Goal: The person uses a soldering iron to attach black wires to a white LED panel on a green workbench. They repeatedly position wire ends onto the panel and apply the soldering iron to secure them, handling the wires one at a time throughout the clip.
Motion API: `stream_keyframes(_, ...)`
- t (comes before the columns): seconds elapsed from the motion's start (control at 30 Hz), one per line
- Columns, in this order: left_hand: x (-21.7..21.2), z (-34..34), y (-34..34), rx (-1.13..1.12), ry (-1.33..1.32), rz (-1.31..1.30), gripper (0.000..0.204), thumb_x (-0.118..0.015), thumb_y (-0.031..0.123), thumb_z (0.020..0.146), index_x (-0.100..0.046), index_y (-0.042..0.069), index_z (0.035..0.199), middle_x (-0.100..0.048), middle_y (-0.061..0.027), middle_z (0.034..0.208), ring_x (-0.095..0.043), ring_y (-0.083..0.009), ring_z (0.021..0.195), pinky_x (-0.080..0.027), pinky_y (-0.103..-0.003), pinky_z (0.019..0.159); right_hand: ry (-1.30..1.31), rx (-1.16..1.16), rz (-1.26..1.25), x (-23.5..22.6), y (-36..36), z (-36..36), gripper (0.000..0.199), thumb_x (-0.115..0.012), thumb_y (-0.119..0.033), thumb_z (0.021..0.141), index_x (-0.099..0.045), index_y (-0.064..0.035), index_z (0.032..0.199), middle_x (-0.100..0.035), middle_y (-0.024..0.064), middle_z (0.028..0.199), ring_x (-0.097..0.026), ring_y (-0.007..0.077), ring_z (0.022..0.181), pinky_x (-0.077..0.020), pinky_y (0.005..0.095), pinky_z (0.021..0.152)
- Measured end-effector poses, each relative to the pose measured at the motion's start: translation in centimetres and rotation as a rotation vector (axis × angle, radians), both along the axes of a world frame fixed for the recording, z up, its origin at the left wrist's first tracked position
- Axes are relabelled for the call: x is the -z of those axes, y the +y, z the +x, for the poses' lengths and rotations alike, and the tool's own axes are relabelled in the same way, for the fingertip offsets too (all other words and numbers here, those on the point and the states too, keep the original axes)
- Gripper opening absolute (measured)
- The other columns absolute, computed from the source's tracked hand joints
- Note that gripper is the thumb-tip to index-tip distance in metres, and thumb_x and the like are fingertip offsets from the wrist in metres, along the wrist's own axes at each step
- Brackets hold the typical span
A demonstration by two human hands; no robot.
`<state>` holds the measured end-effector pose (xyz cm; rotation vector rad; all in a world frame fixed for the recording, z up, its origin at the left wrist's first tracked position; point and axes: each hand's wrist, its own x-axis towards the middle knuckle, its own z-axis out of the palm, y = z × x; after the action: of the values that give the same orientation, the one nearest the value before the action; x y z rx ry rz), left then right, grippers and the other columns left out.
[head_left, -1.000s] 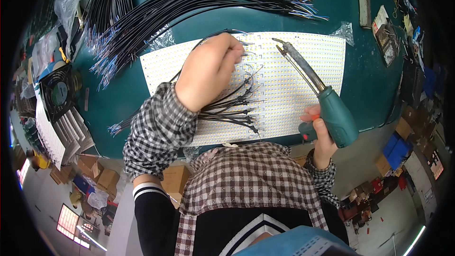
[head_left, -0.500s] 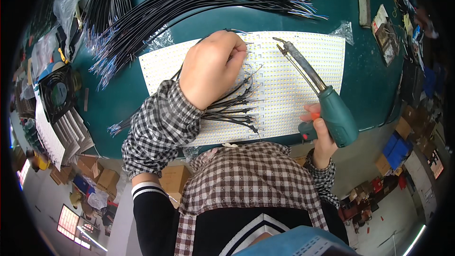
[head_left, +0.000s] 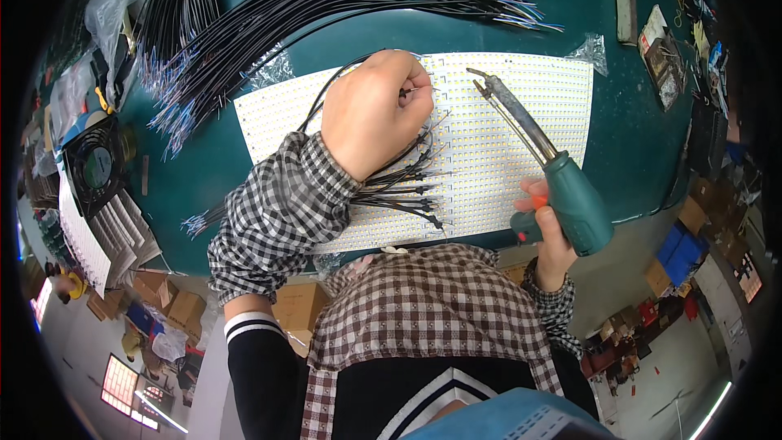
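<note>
A wide white LED panel (head_left: 521, 106) lies on the green table (head_left: 635, 163). My left hand (head_left: 371, 114) rests on the panel and pinches a thin black wire (head_left: 342, 81) against it near its top edge. Several short black wires (head_left: 403, 187) lie fanned out on the panel just below that hand. My right hand (head_left: 547, 232) grips the green handle of a soldering iron (head_left: 554, 183). The iron's metal tip (head_left: 476, 77) hovers over the panel, a little right of my left fingers.
A large bundle of long black wires (head_left: 326, 0) spreads across the table's far side. A small fan (head_left: 98, 167) and stacked white strips (head_left: 90, 236) sit at the left. Small boxes and parts (head_left: 676, 49) crowd the right edge. Cardboard boxes (head_left: 163, 301) stand on the floor below.
My left hand has shifted slightly along the panel's top edge with the wire. The soldering iron stays almost where it was.
</note>
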<state>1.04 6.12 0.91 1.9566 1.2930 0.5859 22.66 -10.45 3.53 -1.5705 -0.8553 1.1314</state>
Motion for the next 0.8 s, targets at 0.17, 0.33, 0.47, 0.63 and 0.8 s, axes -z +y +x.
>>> stream_keyframes(0.17, -0.1, 0.2, -0.3, -0.021, 0.007, 0.007, 0.006, -0.069, 0.007, 0.076, -0.063, 0.006, 0.077, -0.064, -0.0086, 0.075, -0.064, -0.0237, 0.059, -0.051, -0.034, 0.055, 0.012, -0.042, -0.030, -0.2, -0.2, -0.1, 0.036, -0.066, -0.020, 0.091, -0.061, 0.0083, 0.112, -0.067, 0.0209, 0.105, -0.069, 0.0282, 0.090, -0.0607, 0.0374, 0.070)
stream_keyframes(0.33, 0.3, 0.1, -0.3, -0.035, -0.030, -0.005, 0.006, -0.069, 0.006, 0.075, -0.063, 0.006, 0.075, -0.064, -0.0081, 0.074, -0.064, -0.0229, 0.059, -0.051, -0.033, 0.055, 0.020, -0.034, -0.026, -0.2, -0.2, -0.4, 0.033, -0.066, -0.017, 0.091, -0.062, 0.0081, 0.112, -0.066, 0.0200, 0.103, -0.068, 0.0290, 0.092, -0.0611, 0.0373, 0.070)
stream_keyframes(0.47, -0.1, 0.0, -0.1, -0.018, 0.005, -0.032, 0.008, -0.070, 0.007, 0.074, -0.062, 0.006, 0.075, -0.064, -0.0085, 0.074, -0.063, -0.0227, 0.058, -0.051, -0.034, 0.055, 0.067, -0.102, -0.055, 0.6, -1.2, 0.4, 0.048, -0.070, 0.003, 0.086, -0.053, 0.0074, 0.130, -0.069, 0.0191, 0.109, -0.070, 0.0239, 0.096, -0.0592, 0.0360, 0.083)
stream_keyframes(0.63, 0.1, 0.1, -0.1, -0.016, 0.010, -0.020, 0.009, -0.070, 0.007, 0.074, -0.061, 0.006, 0.074, -0.063, -0.0089, 0.074, -0.063, -0.0222, 0.058, -0.051, -0.034, 0.054, 0.077, -0.029, -0.068, 0.9, -1.6, 0.2, 0.055, -0.076, 0.003, 0.080, -0.052, 0.0089, 0.129, -0.071, 0.0187, 0.104, -0.071, 0.0223, 0.093, -0.0591, 0.0355, 0.083)
stream_keyframes(0.8, 0.1, 0.2, -0.2, -0.032, -0.017, -0.014, 0.010, -0.070, 0.007, 0.074, -0.061, 0.006, 0.074, -0.063, -0.0087, 0.073, -0.063, -0.0219, 0.057, -0.050, -0.034, 0.054, -0.005, -0.103, -0.037, 1.6, -2.0, 0.6, 0.061, -0.080, 0.000, 0.078, -0.052, 0.0091, 0.130, -0.071, 0.0168, 0.100, -0.070, 0.0199, 0.090, -0.0581, 0.0346, 0.083)
